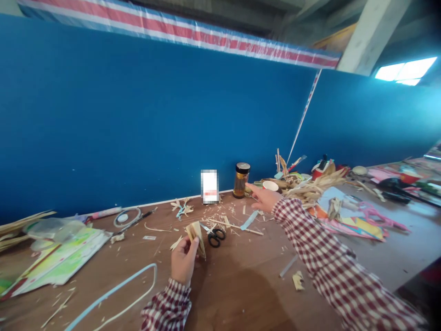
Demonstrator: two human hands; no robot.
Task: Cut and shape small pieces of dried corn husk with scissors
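Over the table (241, 285), left hand (183, 261) pinches a husk piece (195, 233); right hand (263, 197) hangs open.

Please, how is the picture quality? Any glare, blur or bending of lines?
Head view: the window at top right is blown out to white; the striped band bows from wide-angle distortion; a small white object by the wall is pixelated; a dim shadow darkens the table beside the left hand, which holds a folded husk in fair focus.
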